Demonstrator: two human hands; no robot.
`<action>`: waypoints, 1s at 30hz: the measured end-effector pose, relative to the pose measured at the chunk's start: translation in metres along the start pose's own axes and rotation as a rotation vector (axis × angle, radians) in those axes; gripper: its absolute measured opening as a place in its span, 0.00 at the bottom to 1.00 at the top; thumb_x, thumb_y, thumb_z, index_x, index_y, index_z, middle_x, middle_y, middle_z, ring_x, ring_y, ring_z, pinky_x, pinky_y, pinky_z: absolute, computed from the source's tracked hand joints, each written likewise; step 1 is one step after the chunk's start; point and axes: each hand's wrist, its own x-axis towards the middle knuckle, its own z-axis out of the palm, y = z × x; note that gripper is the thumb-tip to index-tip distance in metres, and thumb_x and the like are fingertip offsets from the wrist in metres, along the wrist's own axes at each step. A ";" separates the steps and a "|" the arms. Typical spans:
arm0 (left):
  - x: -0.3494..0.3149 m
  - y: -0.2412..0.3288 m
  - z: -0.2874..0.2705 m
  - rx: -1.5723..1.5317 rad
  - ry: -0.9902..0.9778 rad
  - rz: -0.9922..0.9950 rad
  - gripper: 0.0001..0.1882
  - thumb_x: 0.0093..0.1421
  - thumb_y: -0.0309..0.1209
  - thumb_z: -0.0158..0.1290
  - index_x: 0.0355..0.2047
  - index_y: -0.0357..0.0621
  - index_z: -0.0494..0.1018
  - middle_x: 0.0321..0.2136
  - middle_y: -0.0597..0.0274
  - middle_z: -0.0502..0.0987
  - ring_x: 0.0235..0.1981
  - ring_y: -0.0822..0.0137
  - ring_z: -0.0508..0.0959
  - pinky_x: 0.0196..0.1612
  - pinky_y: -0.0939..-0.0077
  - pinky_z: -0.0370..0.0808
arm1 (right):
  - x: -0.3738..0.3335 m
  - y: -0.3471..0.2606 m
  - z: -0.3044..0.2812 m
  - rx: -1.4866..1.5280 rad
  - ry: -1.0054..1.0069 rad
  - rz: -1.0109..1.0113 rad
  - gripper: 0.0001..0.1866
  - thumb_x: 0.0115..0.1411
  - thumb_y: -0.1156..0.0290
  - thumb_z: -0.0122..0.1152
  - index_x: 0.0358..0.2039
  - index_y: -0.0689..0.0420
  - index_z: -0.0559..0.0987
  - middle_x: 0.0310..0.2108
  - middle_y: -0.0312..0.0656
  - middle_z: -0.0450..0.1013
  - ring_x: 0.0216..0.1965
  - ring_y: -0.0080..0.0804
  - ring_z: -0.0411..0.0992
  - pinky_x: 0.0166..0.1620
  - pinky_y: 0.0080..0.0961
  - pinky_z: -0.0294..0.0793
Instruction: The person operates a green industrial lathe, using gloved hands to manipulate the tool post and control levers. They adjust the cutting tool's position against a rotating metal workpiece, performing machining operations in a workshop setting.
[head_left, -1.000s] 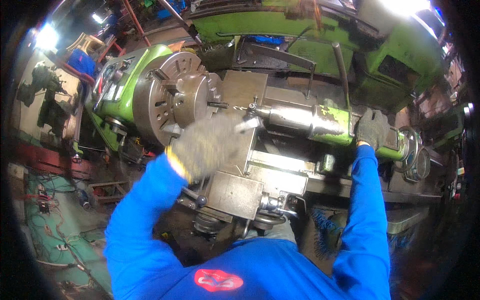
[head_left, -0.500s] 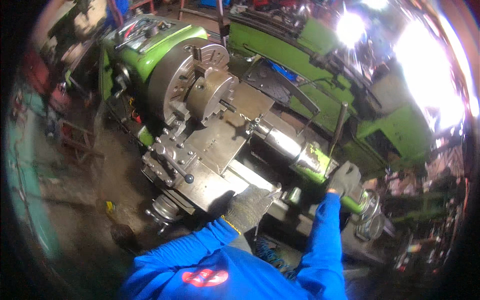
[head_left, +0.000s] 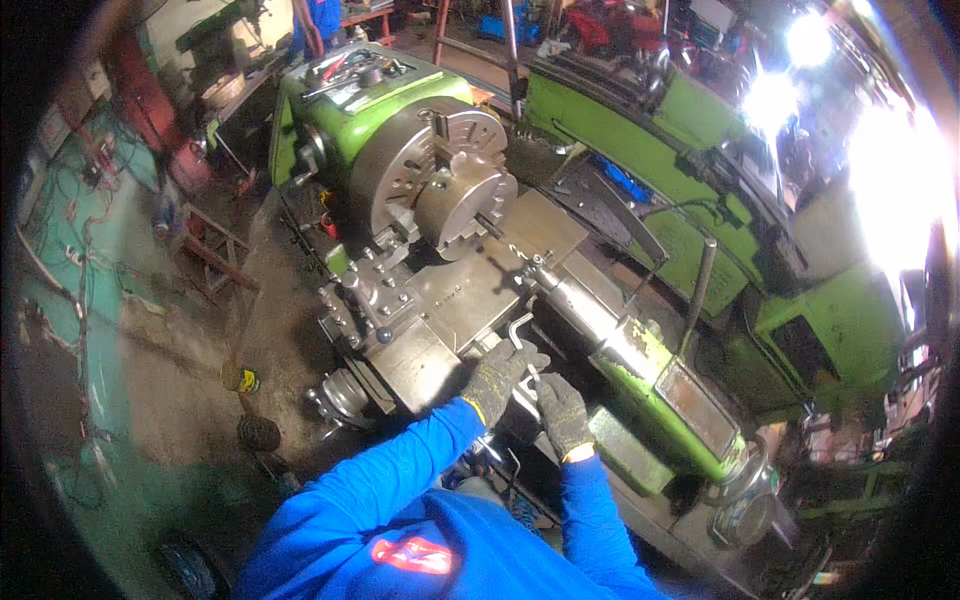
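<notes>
Head view: slim metal drill (head_left: pixel 516 249) looks mounted, unengaged, grey-gloved left hand (head_left: pixel 499 378) clamps bent silvery rod (head_left: pixel 516 328), right grip (head_left: pixel 564 412) I can't tell.

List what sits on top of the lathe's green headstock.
Loose tools, one partly red, and a dark round piece sit on the green headstock; the surface beneath them is covered.

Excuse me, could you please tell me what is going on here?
At a lathe, a person grips a bent metal bar in the gloved left hand. The gloved right hand is close beside it; whether it holds anything is unclear. A dark rod sticks out of the chuck toward the tailstock.
</notes>
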 end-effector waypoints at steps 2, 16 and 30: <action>0.016 0.004 -0.001 -0.075 0.077 -0.037 0.14 0.70 0.34 0.55 0.49 0.37 0.75 0.40 0.54 0.83 0.39 0.62 0.83 0.44 0.66 0.82 | 0.010 0.001 -0.004 -0.154 0.023 0.130 0.17 0.70 0.57 0.56 0.45 0.57 0.81 0.37 0.52 0.80 0.41 0.47 0.78 0.45 0.42 0.75; 0.157 -0.020 -0.040 -0.349 0.042 -0.027 0.07 0.62 0.31 0.58 0.36 0.41 0.75 0.23 0.55 0.79 0.22 0.57 0.81 0.27 0.59 0.81 | 0.096 -0.116 -0.004 -0.903 -0.077 0.101 0.19 0.66 0.49 0.58 0.45 0.50 0.84 0.40 0.55 0.81 0.44 0.56 0.80 0.48 0.51 0.78; 0.169 -0.021 -0.040 0.084 0.179 0.157 0.08 0.62 0.31 0.52 0.30 0.39 0.75 0.24 0.52 0.77 0.23 0.57 0.80 0.31 0.59 0.78 | 0.074 -0.047 0.008 -0.643 0.093 0.185 0.16 0.69 0.55 0.54 0.44 0.52 0.81 0.38 0.57 0.80 0.43 0.61 0.79 0.46 0.55 0.77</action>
